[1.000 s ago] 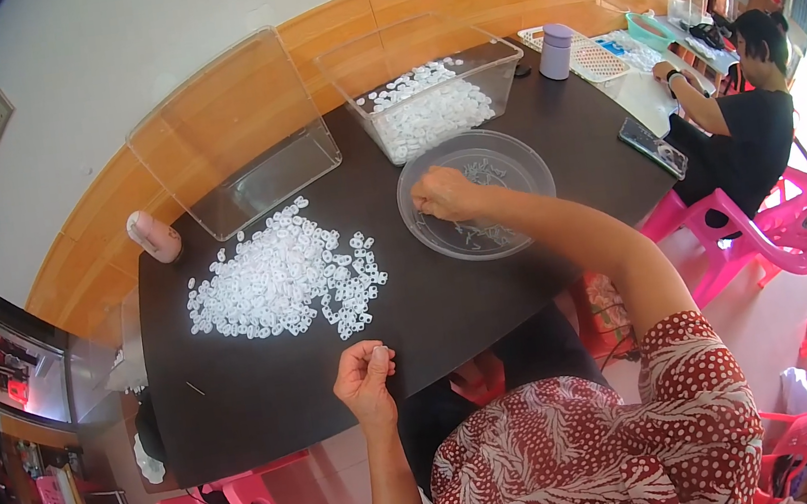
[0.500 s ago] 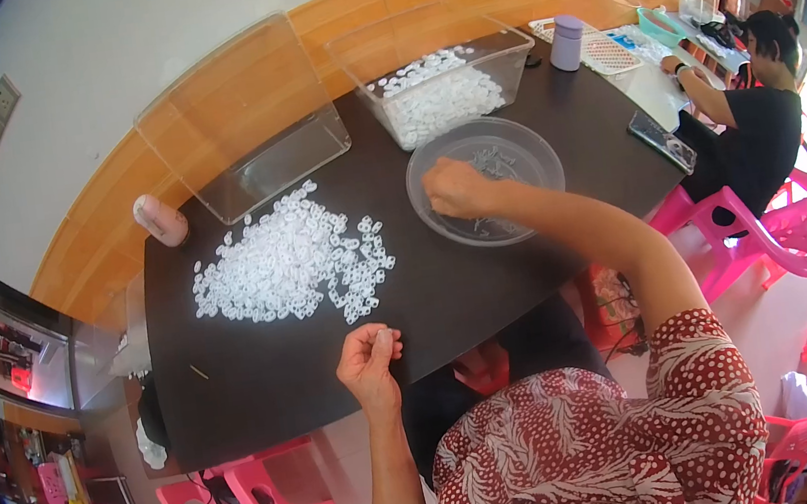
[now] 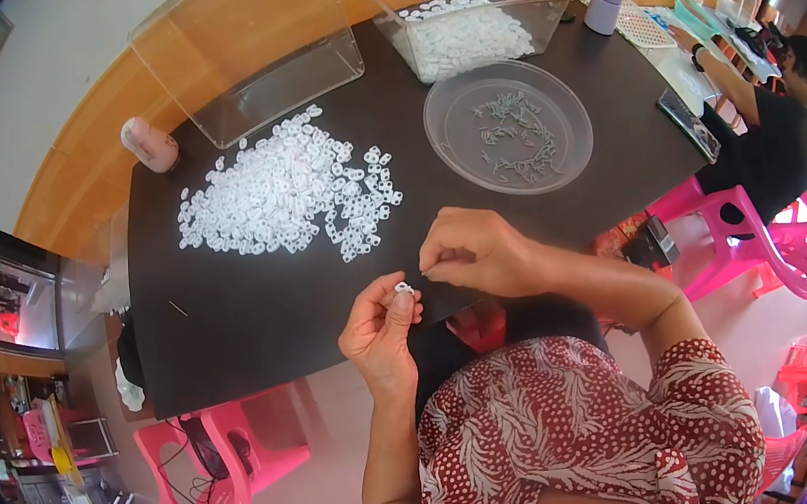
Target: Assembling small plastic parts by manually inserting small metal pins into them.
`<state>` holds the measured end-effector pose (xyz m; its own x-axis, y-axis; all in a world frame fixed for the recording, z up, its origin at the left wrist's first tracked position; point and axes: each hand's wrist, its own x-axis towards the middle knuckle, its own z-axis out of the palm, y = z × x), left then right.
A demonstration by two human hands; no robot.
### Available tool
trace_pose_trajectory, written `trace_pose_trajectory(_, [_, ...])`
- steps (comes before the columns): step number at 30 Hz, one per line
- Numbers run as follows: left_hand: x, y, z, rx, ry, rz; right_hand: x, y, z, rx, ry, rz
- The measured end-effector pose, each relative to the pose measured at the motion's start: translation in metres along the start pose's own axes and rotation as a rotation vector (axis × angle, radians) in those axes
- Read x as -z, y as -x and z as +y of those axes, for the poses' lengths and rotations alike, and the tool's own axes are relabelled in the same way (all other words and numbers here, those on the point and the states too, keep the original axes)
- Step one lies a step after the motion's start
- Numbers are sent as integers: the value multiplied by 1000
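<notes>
Head view, looking down on a dark table (image 3: 260,310) at the moment of assembly. Right hand (image 3: 469,252), a second ago reaching into the round clear dish (image 3: 509,128) at upper right of centre, now drawn back to the near table edge at mid-frame and brought together with the left hand (image 3: 380,323). Left hand, formerly held alone at that edge, now pinching a small white ring (image 3: 404,287) between thumb and fingertips. Right fingers closed in a pinch just beside that ring, presumably on one of the thin grey pieces from the dish; the piece itself too small to make out. Change read as: pick-up from the dish finished, joining of the two parts under way.

Heap of white rings (image 3: 286,194) left of centre, well apart from both hands. Upper middle: a clear bin (image 3: 477,26) holding more white pieces; upper left: an empty clear bin (image 3: 248,49) with a pink roll (image 3: 149,144) beside it.

Hard to tell: whether ring and grey piece already touch, the contact being masked by the fingers. Cut off at right rim: a second person in black (image 3: 772,136), seated at a pink chair (image 3: 776,247), hands busy at the far table end among indistinct items. Wearer's torso in patterned red cloth filling the lower frame.
</notes>
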<state>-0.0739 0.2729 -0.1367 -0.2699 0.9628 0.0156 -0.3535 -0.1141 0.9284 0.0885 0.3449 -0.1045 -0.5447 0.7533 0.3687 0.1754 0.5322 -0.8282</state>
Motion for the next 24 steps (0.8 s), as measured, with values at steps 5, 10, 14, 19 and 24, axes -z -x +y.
trace_pose_trajectory(5, [5,7,5,-13,-26,8,-11,1,-13,-83,-65,-33])
trace_pose_trajectory(10, [7,11,5,-15,-53,-19,-15,0,-15,-136,-53,-84])
trace_pose_trajectory(14, [11,11,2,-56,-145,-49,-19,0,-12,-109,-28,-86])
trace_pose_trajectory(19, [17,13,-2,-76,-198,-33,-23,1,-13,-78,-11,-101])
trace_pose_trajectory(24, [21,16,-3,-130,-324,-32,-31,1,-9,-48,0,-103])
